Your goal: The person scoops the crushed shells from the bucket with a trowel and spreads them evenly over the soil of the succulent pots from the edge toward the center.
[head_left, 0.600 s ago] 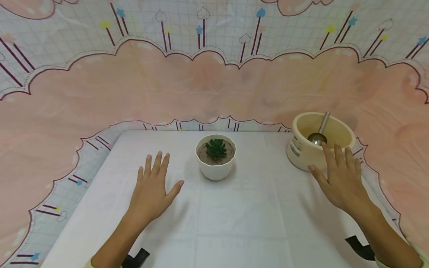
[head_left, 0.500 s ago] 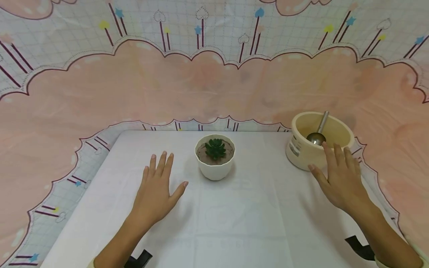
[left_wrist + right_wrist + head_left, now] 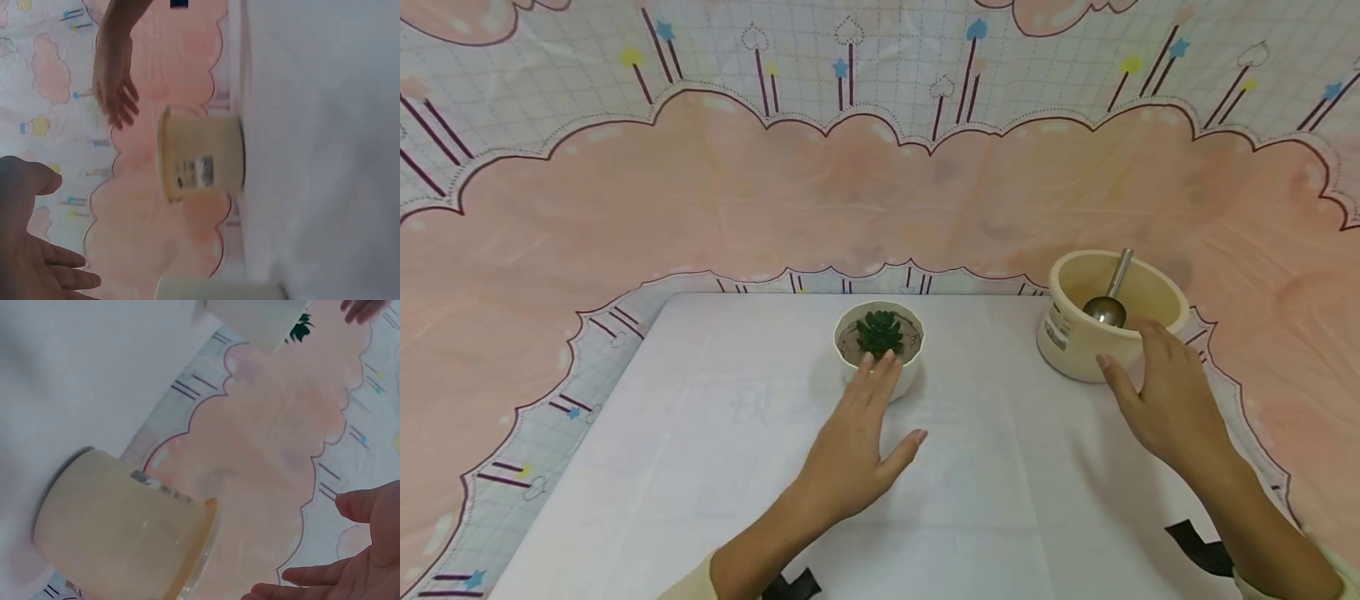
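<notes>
A white pot (image 3: pixel 898 385) holds a small green succulent (image 3: pixel 880 332) on the white tabletop. My left hand (image 3: pixel 850 454) overlaps the near side of the pot in the head view, fingers straight and thumb spread, holding nothing. To the right stands a cream tub (image 3: pixel 1078 350) with a printed label; a round-bowled metal spoon (image 3: pixel 1108 308) leans inside it. My right hand (image 3: pixel 1176 408) is at the tub's near right side, its fingertips overlapping the rim. In the right wrist view, the right hand (image 3: pixel 356 562) shows apart from the tub (image 3: pixel 125 531), fingers extended.
The white tabletop (image 3: pixel 700 417) has its far edge just behind the pot and tub. A pink patterned cloth (image 3: pixel 850 200) covers the area behind and beside it. Black straps (image 3: pixel 1198 550) hang at both wrists.
My left hand has moved right, from left of the pot to in front of it. The right hand's fingers have bent down slightly near the tub rim. Pot and tub stay in place.
</notes>
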The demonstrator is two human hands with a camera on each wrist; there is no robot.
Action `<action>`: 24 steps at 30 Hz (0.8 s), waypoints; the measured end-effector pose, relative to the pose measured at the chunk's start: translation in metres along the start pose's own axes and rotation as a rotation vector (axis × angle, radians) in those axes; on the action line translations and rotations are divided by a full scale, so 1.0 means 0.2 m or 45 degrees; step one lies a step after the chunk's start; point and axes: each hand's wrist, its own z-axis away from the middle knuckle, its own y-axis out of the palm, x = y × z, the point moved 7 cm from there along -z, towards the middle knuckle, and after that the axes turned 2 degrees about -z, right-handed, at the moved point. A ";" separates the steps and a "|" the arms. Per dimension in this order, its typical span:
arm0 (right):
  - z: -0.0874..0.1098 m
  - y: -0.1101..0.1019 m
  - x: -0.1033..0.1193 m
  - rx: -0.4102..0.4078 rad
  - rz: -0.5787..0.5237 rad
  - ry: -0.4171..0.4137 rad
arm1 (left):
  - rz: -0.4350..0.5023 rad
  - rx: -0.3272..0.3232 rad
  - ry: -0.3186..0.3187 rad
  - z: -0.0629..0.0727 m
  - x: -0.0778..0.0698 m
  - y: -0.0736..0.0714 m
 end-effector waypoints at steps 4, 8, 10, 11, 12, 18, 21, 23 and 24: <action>-0.02 -0.01 0.00 -0.036 -0.029 0.009 | 0.129 0.030 0.063 -0.07 -0.09 0.11; -0.05 -0.01 -0.01 -0.019 -0.044 0.032 | 0.229 0.080 0.081 -0.14 -0.16 0.20; -0.07 0.00 -0.01 -0.008 -0.049 0.046 | 0.253 0.107 0.083 -0.17 -0.18 0.25; -0.07 0.00 -0.01 -0.002 -0.050 0.056 | 0.262 0.117 0.087 -0.18 -0.19 0.27; -0.08 0.01 -0.01 -0.003 -0.052 0.061 | 0.270 0.128 0.094 -0.20 -0.20 0.29; -0.13 0.01 -0.04 0.027 -0.076 0.095 | 0.307 0.151 0.095 -0.29 -0.26 0.38; -0.18 0.01 -0.07 0.077 -0.086 0.131 | 0.324 0.150 0.064 -0.34 -0.27 0.43; -0.22 0.00 -0.08 0.105 -0.085 0.146 | 0.344 0.146 0.045 -0.37 -0.28 0.46; -0.24 0.00 -0.09 0.121 -0.087 0.157 | 0.360 0.143 0.032 -0.38 -0.28 0.47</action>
